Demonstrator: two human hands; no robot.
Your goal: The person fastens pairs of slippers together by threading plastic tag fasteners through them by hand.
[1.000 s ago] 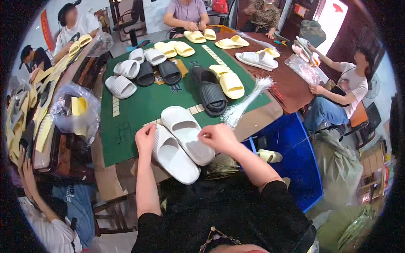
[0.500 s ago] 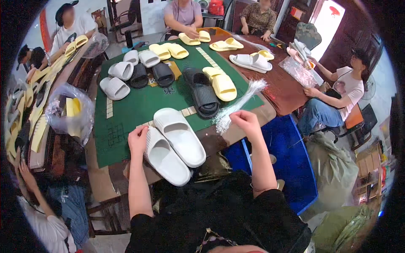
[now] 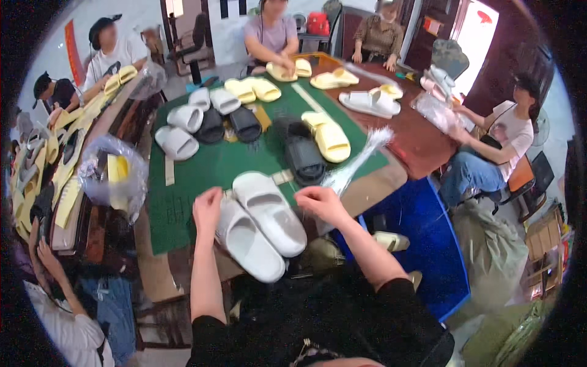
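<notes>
A pair of white slide slippers [image 3: 266,220] lies side by side at the near edge of the green-topped table [image 3: 177,211]. My left hand [image 3: 208,208] is closed in a pinch at the left slipper's outer side. My right hand [image 3: 322,203] is also pinched, just right of the pair. Whatever thin thing either hand may hold is too small to make out. Beyond my right hand lies a bundle of thin white plastic strands [image 3: 362,160]. Near it rest a black pair of slippers [image 3: 299,150] and a yellow pair [image 3: 328,137].
Grey slippers [image 3: 177,143], black slippers [image 3: 246,125] and yellow slippers [image 3: 254,90] stand farther back. A blue bin [image 3: 434,244] sits right of me below the table edge. A plastic bag [image 3: 113,168] hangs at left. Several people work around the tables.
My right hand has moved left and down, from the strand bundle to beside the white slippers. My left hand stays pinched by the left slipper. The whole view has shifted slightly.
</notes>
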